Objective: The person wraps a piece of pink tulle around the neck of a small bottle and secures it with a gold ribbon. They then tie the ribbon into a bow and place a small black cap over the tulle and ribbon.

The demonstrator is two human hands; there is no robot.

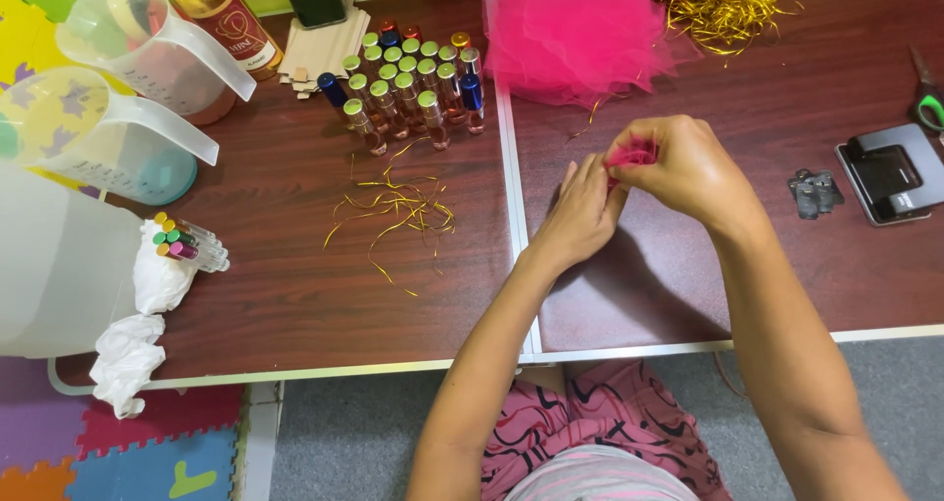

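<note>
My right hand [688,167]: curled over a small scrap of bright pink netting fabric [629,154], fingers clenched on it from above.
My left hand [580,216]: raised from below, fingers [588,178] pinched on the lower edge of the same scrap — both hands meet just above the dark brown wooden counter [295,294].
Pink scrap: held off the counter between my two hands, right of the pale seam that runs down the counter.
Big fluffy heap of pink netting [575,34]: lies farther back, near the far edge.
Pile of gold tinsel strips [723,4]: just beside that heap, to its right.
Loose gold strands [398,211]: scattered left of the seam, well apart from my hands.
Cluster of small glass roll-on bottles with coloured caps [413,88]: standing upright behind the loose strands.
Clear plastic measuring jugs [128,78]: two, at the far left.
Black hole punch [890,172]: at the right edge — green-handled scissors [927,103] behind it.
</note>
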